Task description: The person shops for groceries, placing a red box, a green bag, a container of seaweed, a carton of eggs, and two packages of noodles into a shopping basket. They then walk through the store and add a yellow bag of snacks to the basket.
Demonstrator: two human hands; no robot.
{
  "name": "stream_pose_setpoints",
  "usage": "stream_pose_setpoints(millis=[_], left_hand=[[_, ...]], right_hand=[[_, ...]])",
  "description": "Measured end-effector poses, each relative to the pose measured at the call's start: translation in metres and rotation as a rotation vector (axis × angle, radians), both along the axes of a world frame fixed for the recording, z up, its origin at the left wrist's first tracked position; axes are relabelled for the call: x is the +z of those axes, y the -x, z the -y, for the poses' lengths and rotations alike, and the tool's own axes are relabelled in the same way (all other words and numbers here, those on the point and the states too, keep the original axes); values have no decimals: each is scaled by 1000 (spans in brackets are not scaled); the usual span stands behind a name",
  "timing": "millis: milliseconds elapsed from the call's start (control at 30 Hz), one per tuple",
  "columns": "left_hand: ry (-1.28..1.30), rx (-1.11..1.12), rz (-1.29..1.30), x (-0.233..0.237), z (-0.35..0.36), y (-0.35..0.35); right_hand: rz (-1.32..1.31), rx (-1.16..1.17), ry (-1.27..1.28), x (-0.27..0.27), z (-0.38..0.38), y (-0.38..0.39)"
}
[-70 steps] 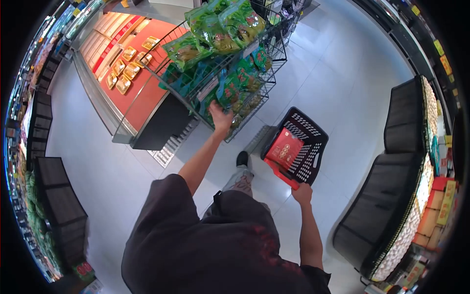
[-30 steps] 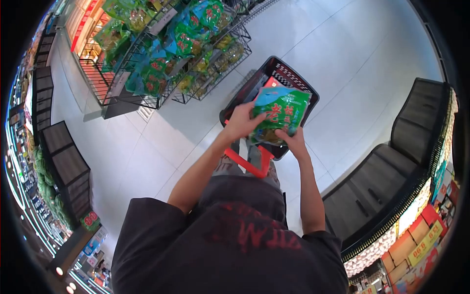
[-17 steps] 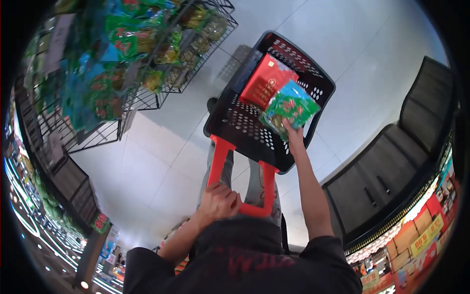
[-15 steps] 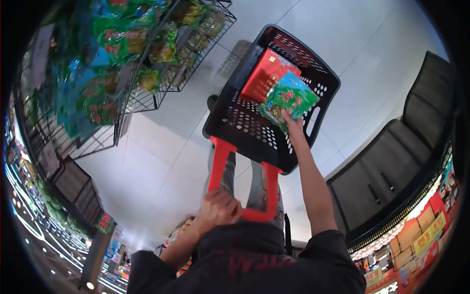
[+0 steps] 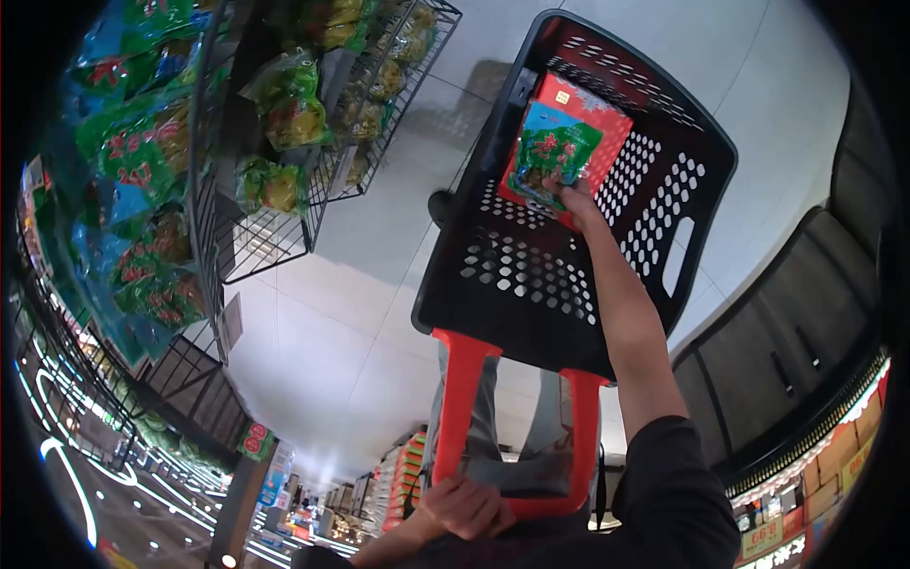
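My left hand (image 5: 466, 507) is wrapped round the lower left corner of the red handle (image 5: 459, 403) of a black shopping basket (image 5: 531, 332). Inside the basket, my right hand (image 5: 574, 197) grips the lower edge of a green and blue plastic food packet (image 5: 559, 147). The packet lies over a flat red box (image 5: 614, 125) near the basket's far end. Its contents show brownish through the clear lower part.
At the left, a black wire rack (image 5: 311, 213) holds several similar green packets (image 5: 294, 109). Dark cabinets (image 5: 758, 332) line the right side. Pale floor tiles (image 5: 332, 313) show between rack and basket.
My right hand has lowered the packet deeper into the basket, onto the red box. The basket appears larger and farther right. My left hand still holds the handle.
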State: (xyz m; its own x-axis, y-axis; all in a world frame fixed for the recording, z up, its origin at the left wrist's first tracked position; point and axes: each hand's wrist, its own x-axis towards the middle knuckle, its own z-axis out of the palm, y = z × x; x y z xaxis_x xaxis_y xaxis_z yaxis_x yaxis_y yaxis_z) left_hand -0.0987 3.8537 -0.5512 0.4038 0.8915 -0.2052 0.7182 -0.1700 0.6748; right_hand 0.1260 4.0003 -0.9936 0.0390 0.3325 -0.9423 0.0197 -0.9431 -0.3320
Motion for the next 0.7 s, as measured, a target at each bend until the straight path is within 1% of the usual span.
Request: stream_pose_setpoints(millis=[33, 67, 100, 133, 167, 300, 367, 400, 467, 500, 533, 567, 600, 633, 667, 700], left_hand=[[30, -28, 2, 1, -2, 1], [32, -35, -2, -1, 1, 2], [-9, -7, 29, -3, 5, 1], [-49, 23, 60, -7, 5, 0], [-159, 28, 69, -7, 2, 0], [-86, 50, 90, -1, 16, 5], [-41, -64, 110, 0, 13, 11], [-40, -73, 111, 0, 12, 13], [-46, -125, 102, -2, 9, 15], [-44, -132, 101, -2, 7, 15], [-37, -106, 96, -1, 5, 13], [-36, -78, 90, -1, 4, 11], [-41, -82, 89, -1, 3, 14], [130, -135, 107, 2, 2, 18], [302, -184, 124, 8, 1, 19], [301, -183, 122, 11, 7, 17]], right_hand=[[-71, -127, 26, 0, 0, 8], [-75, -133, 29, -25, 8, 8], [-121, -115, -33, -66, 25, 3], [-167, -96, -94, -75, 27, 8], [-121, -100, -73, -84, 29, 10], [-47, -62, -53, -108, 26, 23], [-50, 22, 26, -121, 21, 28], [-50, 13, 27, -123, 20, 36], [228, 299, -214, -124, 15, 56], [331, 486, -98, -150, 17, 62], [331, 480, -95, -204, 48, 61], [100, 393, -251, -257, 70, 65], [-132, 301, -407, -309, 82, 87], [-133, 299, -410, -321, 97, 96], [83, 502, -773, -330, 111, 107], [311, 699, -1132, -327, 117, 117]])
